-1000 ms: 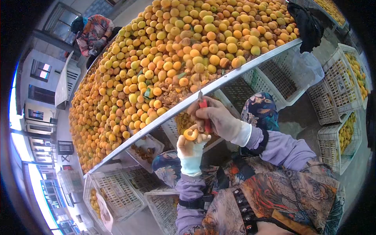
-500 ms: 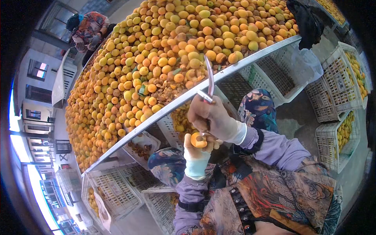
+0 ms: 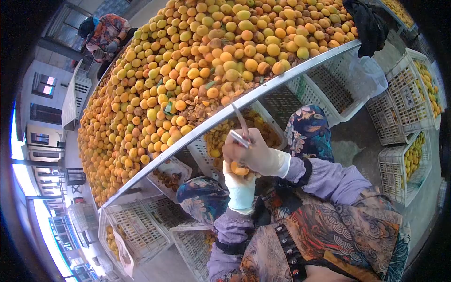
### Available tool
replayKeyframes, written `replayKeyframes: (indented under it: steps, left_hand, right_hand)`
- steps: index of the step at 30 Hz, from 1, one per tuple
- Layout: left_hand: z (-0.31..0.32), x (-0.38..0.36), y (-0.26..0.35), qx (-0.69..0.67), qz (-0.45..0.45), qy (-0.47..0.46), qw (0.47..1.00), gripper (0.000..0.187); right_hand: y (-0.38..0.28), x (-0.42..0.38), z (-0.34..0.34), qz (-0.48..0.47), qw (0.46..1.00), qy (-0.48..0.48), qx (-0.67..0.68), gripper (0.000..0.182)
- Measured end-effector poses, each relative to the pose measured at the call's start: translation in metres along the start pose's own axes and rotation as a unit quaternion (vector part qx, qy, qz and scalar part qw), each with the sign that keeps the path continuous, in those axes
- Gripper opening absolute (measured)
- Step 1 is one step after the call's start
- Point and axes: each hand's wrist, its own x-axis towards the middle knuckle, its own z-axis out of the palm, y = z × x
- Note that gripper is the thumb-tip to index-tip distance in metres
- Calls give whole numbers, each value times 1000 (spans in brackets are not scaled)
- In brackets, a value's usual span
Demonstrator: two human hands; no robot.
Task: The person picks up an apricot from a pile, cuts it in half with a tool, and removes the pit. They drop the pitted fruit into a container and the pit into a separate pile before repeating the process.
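Observation:
My gloved left hand (image 3: 238,184) is closed around an apricot (image 3: 239,168), whose orange flesh shows between the fingers. Right above it, my gloved right hand (image 3: 260,152) grips a curved knife (image 3: 240,121) with a metal handle. The blade points up and away from the fruit, toward the table's edge. Both hands touch or nearly touch at the apricot; its underside is hidden. Beneath the hands, a white crate (image 3: 201,152) contains apricot pieces (image 3: 215,143).
A large heap of apricots (image 3: 188,70) covers the metal-edged table (image 3: 188,140). Plastic crates stand below, including one at left (image 3: 136,225) and stacked ones at right (image 3: 397,113). A black cloth (image 3: 369,30) hangs off the corner. Another person (image 3: 105,35) works at the far left.
My right hand has moved down and turned, bringing the knife lower and nearer my body. My left hand has shifted slightly right, and the apricot is now more covered by fingers.

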Motion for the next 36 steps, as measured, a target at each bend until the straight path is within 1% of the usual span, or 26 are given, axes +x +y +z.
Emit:
replayKeyframes:
  steps: [2,3,4,5,6,8,9,10,11,12,13,14,16,17,18,19,20,23,24,26,28,30,31,33,34,36]
  left_hand:
    - [-19,5,-8,45,12,-103,994,70]
    - [-21,4,-11,45,11,-104,994,70]
    - [-21,3,-15,208,94,-92,969,64]
    - [-23,4,-18,362,174,-75,913,58]
    - [-27,9,-19,362,175,-74,913,58]
    - [-34,22,-20,179,95,-122,972,45]
    - [-12,15,-10,311,157,-155,924,28]
    - [-9,18,-6,311,156,-158,924,28]
    - [-8,21,1,125,2,-156,980,32]
    - [-6,22,5,-67,-154,-142,976,40]
    - [-1,21,5,-55,-160,-119,978,55]
    - [4,19,8,-54,-161,-119,978,55]
    - [9,14,12,67,-130,-52,988,55]
    - [7,14,8,102,-99,-48,989,55]
    - [7,12,7,102,-98,-45,989,55]
    - [8,10,6,138,-71,-33,987,54]
    - [10,8,5,174,-45,-22,983,53]
    - [12,5,0,192,-16,-30,981,51]
    - [11,5,-1,189,-5,-40,981,50]
    - [11,3,-5,199,12,-45,979,50]
    - [10,5,-8,208,29,-54,976,50]
    - [5,6,-11,182,30,-86,979,53]
    - [4,7,-10,182,29,-88,979,53]
    - [4,8,-5,38,-80,-74,993,55]
    - [5,8,-2,38,-80,-74,993,55]
    - [8,7,4,-67,-141,-95,983,54]
  right_hand:
    - [-2,2,0,94,994,50,26,27]
    - [-1,4,-4,93,994,51,26,27]
    - [2,7,-11,129,981,86,114,31]
    - [8,9,-17,166,958,117,201,36]
    - [15,10,-20,167,958,116,201,36]
    - [32,12,-26,139,933,165,287,34]
    - [34,12,-31,156,921,163,318,31]
    - [30,12,-32,153,922,164,317,31]
    - [25,11,-31,124,940,155,279,29]
    - [21,9,-28,96,955,146,241,27]
    - [18,9,-25,95,954,148,243,27]
    - [15,10,-22,102,956,155,229,25]
    - [15,9,-20,109,956,162,217,23]
    - [16,8,-19,114,957,150,221,22]
    - [17,7,-18,118,957,138,226,21]
    - [20,8,-14,112,955,171,214,23]
    - [24,9,-16,111,955,171,214,23]
    - [35,13,-23,194,898,220,327,31]
    - [38,13,-26,193,898,222,329,31]
    - [44,13,-31,224,845,224,431,33]
    - [42,14,-32,215,842,232,436,33]
    - [41,12,-33,208,839,241,441,32]
    - [41,11,-33,203,851,231,426,30]
    - [39,12,-32,197,862,220,412,28]
    - [37,13,-31,204,859,233,407,27]
    - [36,14,-32,212,855,249,402,26]
